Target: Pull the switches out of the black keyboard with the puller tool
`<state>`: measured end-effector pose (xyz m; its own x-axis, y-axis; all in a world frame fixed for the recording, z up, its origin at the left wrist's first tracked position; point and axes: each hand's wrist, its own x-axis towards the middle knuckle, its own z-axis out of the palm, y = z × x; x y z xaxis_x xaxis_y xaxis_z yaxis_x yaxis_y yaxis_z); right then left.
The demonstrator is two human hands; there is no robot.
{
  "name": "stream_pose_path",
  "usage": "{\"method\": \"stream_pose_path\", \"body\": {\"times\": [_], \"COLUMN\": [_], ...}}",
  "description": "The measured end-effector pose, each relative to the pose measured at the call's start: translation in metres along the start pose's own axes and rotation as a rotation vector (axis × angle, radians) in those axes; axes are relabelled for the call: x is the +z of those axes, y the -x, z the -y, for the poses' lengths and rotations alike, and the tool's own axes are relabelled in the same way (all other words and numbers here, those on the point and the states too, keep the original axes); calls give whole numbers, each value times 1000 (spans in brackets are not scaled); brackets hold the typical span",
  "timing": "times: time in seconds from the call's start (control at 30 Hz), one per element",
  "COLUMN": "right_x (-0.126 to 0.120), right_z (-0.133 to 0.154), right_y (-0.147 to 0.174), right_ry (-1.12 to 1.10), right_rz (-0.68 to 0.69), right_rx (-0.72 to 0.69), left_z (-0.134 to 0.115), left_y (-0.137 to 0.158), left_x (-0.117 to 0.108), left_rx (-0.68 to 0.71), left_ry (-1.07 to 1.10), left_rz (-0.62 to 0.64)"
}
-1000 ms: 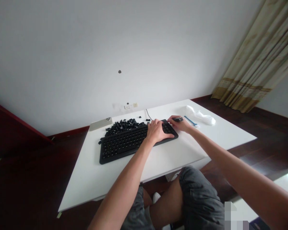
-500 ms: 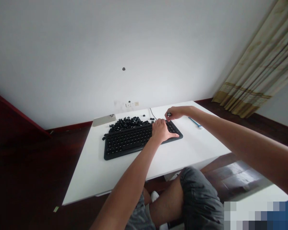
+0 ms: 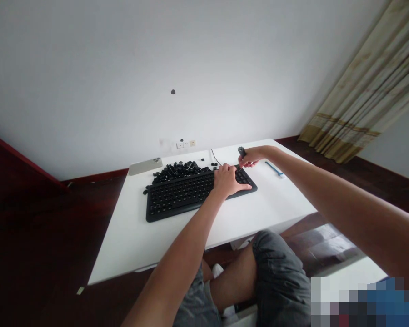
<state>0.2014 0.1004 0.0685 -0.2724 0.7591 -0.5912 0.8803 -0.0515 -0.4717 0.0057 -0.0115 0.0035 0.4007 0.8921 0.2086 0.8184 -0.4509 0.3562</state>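
Note:
A black keyboard (image 3: 177, 198) with its keycaps off lies at a slant on the white table. My left hand (image 3: 226, 180) rests across its right part, fingers curled over toward the back edge and thumb stretched out to the right. In my right hand (image 3: 251, 156) is a screwdriver (image 3: 241, 151) with a dark handle, tilted, its shaft pointing down at the keyboard's back right edge. The exact spot where the tip meets the keyboard is too small to make out. Behind the keyboard is a heap of black keycaps (image 3: 180, 171).
A phone (image 3: 141, 167) lies at the table's back left corner. To the right is a blue tool (image 3: 274, 168) with a whitish end. Several loose keycaps (image 3: 214, 164) and a thin cable (image 3: 216, 157) lie near the back. The wall with sockets (image 3: 192, 143) stands behind the table (image 3: 119, 254).
My right hand has tilted the screwdriver, so its handle now shows from the side rather than end-on. My left hand stays on the keyboard. The whole view has shifted slightly.

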Motion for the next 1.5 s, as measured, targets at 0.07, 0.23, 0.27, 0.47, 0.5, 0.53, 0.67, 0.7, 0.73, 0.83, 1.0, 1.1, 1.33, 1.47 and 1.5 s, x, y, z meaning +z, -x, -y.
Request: {"method": "stream_pose_path", "body": {"times": [0.07, 0.23, 0.27, 0.47, 0.5, 0.53, 0.67, 0.7, 0.73, 0.83, 1.0, 1.1, 1.33, 1.47, 1.5], "right_x": [4, 15, 16, 10, 8, 6, 1, 0, -1, -4, -4, -4, 11, 23, 25], "right_z": [-10, -31, -32, -15, -13, -11, -6, -5, -4, 0, 3, -1, -23, -29, -29], "right_y": [4, 4, 3, 2, 1, 0, -6, -7, -8, -8, -11, -12, -2, 8, 10], "right_ry": [-39, -184, -162, 237, 303, 360, 494, 503, 502, 476, 445, 420, 286, 237, 229], "right_rz": [14, -49, -72, -239, -240, -237, -233, -223, -203, -135, -131, -131, -235, -337, -349], "right_rx": [-19, -160, -164, -230, -266, -299, -396, -405, -406, -383, -478, -496, -530, -521, -538], "left_z": [0, 0, 0, 2, 2, 2, 1, 1, 1, 1, 1, 1, -1, -2, -2], "left_y": [-1, -4, -4, -7, -7, -7, -7, -7, -7, -7, -7, -9, -8, -6, -5], "left_x": [0, 3, 4, 6, 6, 6, 6, 6, 6, 6, 7, 9, 3, 4, 5], "left_rx": [-7, -5, -6, -13, -11, -11, -17, -15, -11, 1, -2, 0, -14, -9, -14], "left_ry": [6, 15, 21, 59, 64, 66, 66, 67, 69, 71, 71, 71, 33, 40, 45], "left_rz": [10, 27, 28, 34, 34, 36, 37, 32, 28, 22, 10, 14, 46, 13, 5]}}
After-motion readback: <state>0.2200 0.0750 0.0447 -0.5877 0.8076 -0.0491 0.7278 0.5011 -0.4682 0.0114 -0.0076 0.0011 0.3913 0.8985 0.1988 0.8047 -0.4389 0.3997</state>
